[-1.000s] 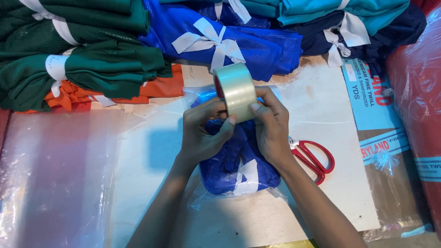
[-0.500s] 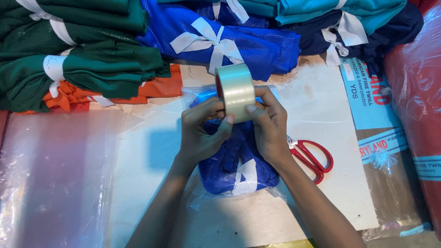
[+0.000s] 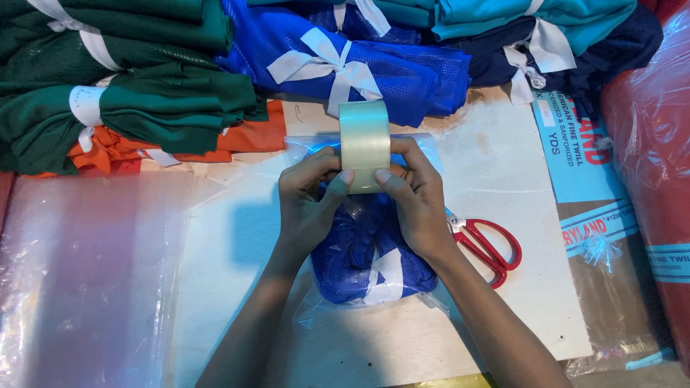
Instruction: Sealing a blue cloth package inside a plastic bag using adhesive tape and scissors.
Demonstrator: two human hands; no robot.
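Both hands are up over the middle of the table, and between them sits the roll of clear tape [image 3: 364,144], held edge-on to the camera so its glossy band faces us. The left hand [image 3: 305,208] wraps in from the left side, thumb pressed onto the lower front of the roll. The right hand [image 3: 417,208] mirrors it from the right, thumb tip meeting the roll just beside the left thumb. So each hand is closed on the tape, thumbs nearly touching at its lower edge, fingers curled behind.

Directly below the hands lies the clear plastic bag [image 3: 359,287] with a folded blue mesh garment [image 3: 352,251] inside; the tape hovers above the bag's upper end. Just right of the right wrist, red-handled scissors [image 3: 485,241] rest flat on the pale tabletop [image 3: 496,165]. To the left, a stack of empty clear bags [image 3: 86,273] lies spread out. Along the far edge: tied bundles of green fabric [image 3: 144,100], orange fabric [image 3: 244,136] and blue mesh fabric [image 3: 359,57].
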